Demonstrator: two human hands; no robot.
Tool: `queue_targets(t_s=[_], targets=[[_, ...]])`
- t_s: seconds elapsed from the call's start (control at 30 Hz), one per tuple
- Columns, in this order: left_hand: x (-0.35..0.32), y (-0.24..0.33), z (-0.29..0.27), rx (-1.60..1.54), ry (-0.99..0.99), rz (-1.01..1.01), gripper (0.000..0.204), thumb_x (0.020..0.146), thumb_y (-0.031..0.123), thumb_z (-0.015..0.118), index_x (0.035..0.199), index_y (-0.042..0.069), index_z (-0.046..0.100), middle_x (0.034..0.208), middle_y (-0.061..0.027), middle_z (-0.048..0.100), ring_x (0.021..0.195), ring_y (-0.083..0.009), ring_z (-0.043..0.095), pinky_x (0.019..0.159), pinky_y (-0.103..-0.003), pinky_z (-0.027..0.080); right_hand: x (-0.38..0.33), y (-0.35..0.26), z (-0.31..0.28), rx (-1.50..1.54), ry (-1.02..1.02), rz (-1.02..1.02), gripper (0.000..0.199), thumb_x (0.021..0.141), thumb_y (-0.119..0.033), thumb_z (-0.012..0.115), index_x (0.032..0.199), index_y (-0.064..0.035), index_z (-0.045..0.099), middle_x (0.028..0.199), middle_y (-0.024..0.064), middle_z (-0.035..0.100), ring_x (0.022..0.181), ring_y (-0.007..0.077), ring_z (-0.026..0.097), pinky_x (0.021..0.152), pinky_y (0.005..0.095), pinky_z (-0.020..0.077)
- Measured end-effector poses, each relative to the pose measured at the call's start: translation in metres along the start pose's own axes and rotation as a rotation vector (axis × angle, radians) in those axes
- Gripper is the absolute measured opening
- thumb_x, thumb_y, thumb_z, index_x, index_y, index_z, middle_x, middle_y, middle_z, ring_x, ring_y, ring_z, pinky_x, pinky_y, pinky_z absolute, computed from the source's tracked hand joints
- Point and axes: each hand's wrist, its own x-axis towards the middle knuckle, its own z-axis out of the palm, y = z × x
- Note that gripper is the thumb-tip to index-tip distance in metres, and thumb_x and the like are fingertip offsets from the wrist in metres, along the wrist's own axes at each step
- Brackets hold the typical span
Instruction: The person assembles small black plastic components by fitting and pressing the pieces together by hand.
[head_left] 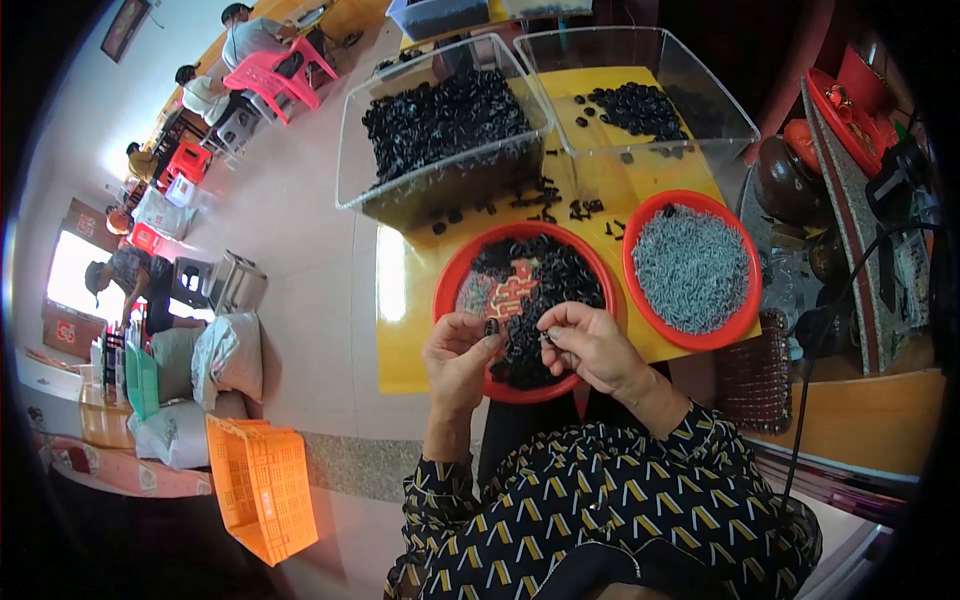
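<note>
Piece (pixel 491 327), black, in left hand (pixel 458 358), tight grip, left of right hand (pixel 596 350), also pinched (contents unclear tbh), over red tray (pixel 442 288) of black bits (pixel 568 282).

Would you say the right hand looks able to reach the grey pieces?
Probably yes: the grey pieces lie uncovered in a red bowl near the right hand, though it seems to pinch something small.

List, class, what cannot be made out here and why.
All in the head view:
Left hand: fine detail of the black piece it pinches; too small.
Right hand: what, if anything, it holds; its fingers cover the spot.
Red basin: much of its floor, buried under black parts.
Pale box: far end, cut off by the upper edge.
</note>
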Motion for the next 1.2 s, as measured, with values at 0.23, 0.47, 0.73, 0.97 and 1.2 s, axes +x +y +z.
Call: queue_targets(t_s=[0.23,0.47,0.73,0.97,1.2], targets=[[-0.028,-0.007,-0.007,0.081,-0.092,-0.085,0.018,0.070,-0.005,0.062,0.088,-0.003,0.057,0.076,-0.0091,0.062,0.063,-0.0134,0.059,0.058,-0.023,0.049,-0.013,0.005,0.011,-0.002,-0.031,0.047,0.011,0.084,-0.004,0.047,0.092,0.0008,0.051,0.071,0.0066,0.055,0.060,0.0113,0.055,0.050,0.0201,0.0462],[-0.038,-0.013,-0.004,0.076,-0.185,-0.150,0.019,0.070,-0.006,0.061,0.088,-0.003,0.058,0.079,-0.0059,0.060,0.067,-0.0090,0.056,0.060,-0.019,0.045,-0.031,0.007,0.020,0.052,0.035,-0.106,0.013,0.081,-0.003,0.050,0.093,0.0013,0.048,0.073,0.0069,0.053,0.061,0.0125,0.055,0.050,0.0210,0.0450],[-0.051,-0.012,0.011,0.037,-0.158,-0.143,0.022,0.072,-0.007,0.059,0.094,-0.005,0.055,0.083,-0.0073,0.059,0.074,-0.0122,0.057,0.068,-0.024,0.049,-0.041,0.015,0.024,0.037,0.026,-0.093,0.015,0.082,-0.003,0.050,0.095,0.0036,0.047,0.077,0.0088,0.053,0.063,0.0132,0.055,0.052,0.0210,0.0463],[-0.050,-0.014,0.005,-0.160,-0.127,-0.176,0.015,0.077,-0.003,0.055,0.092,-0.005,0.053,0.084,-0.0090,0.059,0.073,-0.0148,0.058,0.067,-0.025,0.048,-0.030,0.019,0.028,0.064,-0.012,-0.039,0.012,0.082,-0.005,0.053,0.090,0.0017,0.050,0.073,0.0076,0.055,0.060,0.0116,0.055,0.051,0.0196,0.0455],[-0.031,-0.012,-0.002,-0.153,-0.021,-0.055,0.013,0.078,-0.001,0.055,0.091,-0.001,0.053,0.082,-0.0096,0.058,0.068,-0.0130,0.056,0.061,-0.021,0.045,0.014,-0.009,0.027,-0.160,-0.065,-0.155,0.007,0.080,-0.005,0.055,0.086,-0.0008,0.051,0.066,0.0040,0.054,0.057,0.0083,0.052,0.049,0.0174,0.0429]])
